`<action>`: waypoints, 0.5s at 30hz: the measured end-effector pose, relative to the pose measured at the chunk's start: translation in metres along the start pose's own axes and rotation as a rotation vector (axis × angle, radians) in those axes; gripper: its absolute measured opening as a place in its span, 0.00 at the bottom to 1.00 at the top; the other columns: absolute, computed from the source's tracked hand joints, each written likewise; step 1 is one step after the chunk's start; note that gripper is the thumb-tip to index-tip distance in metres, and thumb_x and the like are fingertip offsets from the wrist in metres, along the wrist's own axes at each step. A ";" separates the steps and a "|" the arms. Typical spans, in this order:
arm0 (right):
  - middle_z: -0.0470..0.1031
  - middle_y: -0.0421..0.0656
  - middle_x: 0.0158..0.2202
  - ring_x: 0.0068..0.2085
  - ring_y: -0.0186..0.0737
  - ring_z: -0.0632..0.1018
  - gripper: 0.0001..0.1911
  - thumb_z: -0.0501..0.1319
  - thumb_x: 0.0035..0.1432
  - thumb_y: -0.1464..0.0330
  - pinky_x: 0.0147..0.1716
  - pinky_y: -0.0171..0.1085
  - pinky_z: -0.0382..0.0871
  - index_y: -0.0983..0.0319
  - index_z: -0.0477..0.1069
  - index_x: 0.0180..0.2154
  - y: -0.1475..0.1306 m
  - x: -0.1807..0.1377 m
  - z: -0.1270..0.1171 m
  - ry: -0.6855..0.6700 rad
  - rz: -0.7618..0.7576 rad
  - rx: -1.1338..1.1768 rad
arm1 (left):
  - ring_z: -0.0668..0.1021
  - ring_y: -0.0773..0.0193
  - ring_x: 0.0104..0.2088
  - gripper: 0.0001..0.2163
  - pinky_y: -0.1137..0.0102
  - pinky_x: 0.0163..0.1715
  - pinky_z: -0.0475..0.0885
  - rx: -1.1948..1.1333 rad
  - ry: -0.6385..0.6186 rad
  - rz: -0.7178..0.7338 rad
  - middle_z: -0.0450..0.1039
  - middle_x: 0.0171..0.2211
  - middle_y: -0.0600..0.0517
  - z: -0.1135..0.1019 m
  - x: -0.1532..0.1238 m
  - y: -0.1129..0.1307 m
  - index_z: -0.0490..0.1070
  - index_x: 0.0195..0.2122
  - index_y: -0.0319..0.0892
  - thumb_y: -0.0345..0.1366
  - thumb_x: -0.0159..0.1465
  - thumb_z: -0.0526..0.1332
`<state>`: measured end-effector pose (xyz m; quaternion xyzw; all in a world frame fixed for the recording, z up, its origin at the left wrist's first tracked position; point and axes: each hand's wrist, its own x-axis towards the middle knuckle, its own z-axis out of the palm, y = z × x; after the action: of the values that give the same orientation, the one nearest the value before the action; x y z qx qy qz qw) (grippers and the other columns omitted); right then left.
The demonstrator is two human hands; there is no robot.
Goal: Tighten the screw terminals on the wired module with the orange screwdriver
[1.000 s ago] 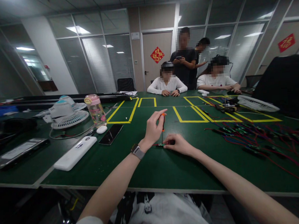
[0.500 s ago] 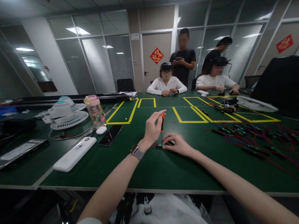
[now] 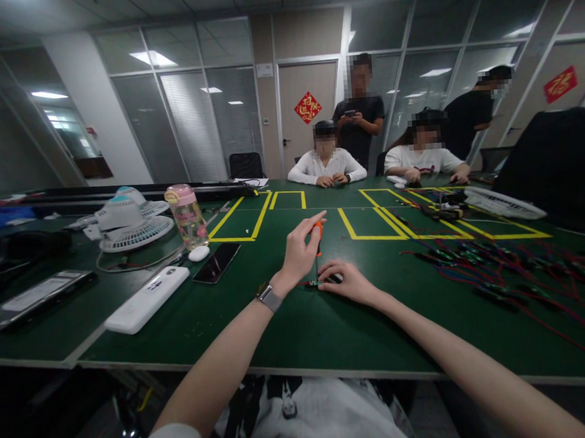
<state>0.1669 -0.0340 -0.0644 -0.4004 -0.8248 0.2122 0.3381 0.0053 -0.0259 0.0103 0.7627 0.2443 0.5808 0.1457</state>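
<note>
Around the work, little is different from the earlier pictures: the left hand (image 3: 301,250) remains on the upright screwdriver (image 3: 319,241), its thumb and extended fingers closed about the orange and black handle. The right hand (image 3: 351,283) also keeps its place, its thumb and fingertips beside the shaft, at the right end of the small board (image 3: 313,284); whether they pinch it, I cannot tell. This board lies on the table (image 3: 281,343), set back from the middle of the near edge. In my judgement, the work is therefore at the same step, with no clear progress visible. The larger change is behind the far edge, where a person in dark clothes (image 3: 470,118) is now further right.
</note>
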 end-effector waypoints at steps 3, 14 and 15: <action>0.77 0.44 0.39 0.43 0.42 0.76 0.06 0.66 0.50 0.64 0.46 0.42 0.67 0.59 0.79 0.31 -0.001 0.000 0.000 0.003 0.007 -0.006 | 0.75 0.67 0.37 0.13 0.72 0.40 0.69 0.048 0.021 0.007 0.74 0.39 0.50 0.001 0.001 -0.001 0.69 0.51 0.43 0.32 0.66 0.53; 0.77 0.44 0.40 0.43 0.42 0.76 0.06 0.66 0.50 0.64 0.46 0.42 0.68 0.59 0.78 0.32 0.000 -0.001 0.001 0.016 -0.012 0.017 | 0.74 0.65 0.41 0.13 0.70 0.44 0.67 0.039 -0.032 -0.016 0.73 0.41 0.50 -0.005 0.003 -0.001 0.71 0.49 0.44 0.34 0.67 0.51; 0.77 0.44 0.40 0.43 0.42 0.76 0.07 0.66 0.49 0.64 0.46 0.42 0.68 0.59 0.78 0.32 0.000 -0.002 0.001 0.012 -0.012 0.027 | 0.74 0.65 0.44 0.14 0.69 0.46 0.67 0.009 -0.044 -0.020 0.73 0.43 0.50 -0.005 0.003 -0.001 0.70 0.50 0.44 0.33 0.67 0.50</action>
<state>0.1670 -0.0351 -0.0661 -0.3922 -0.8221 0.2190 0.3497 0.0008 -0.0233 0.0136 0.7734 0.2514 0.5613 0.1534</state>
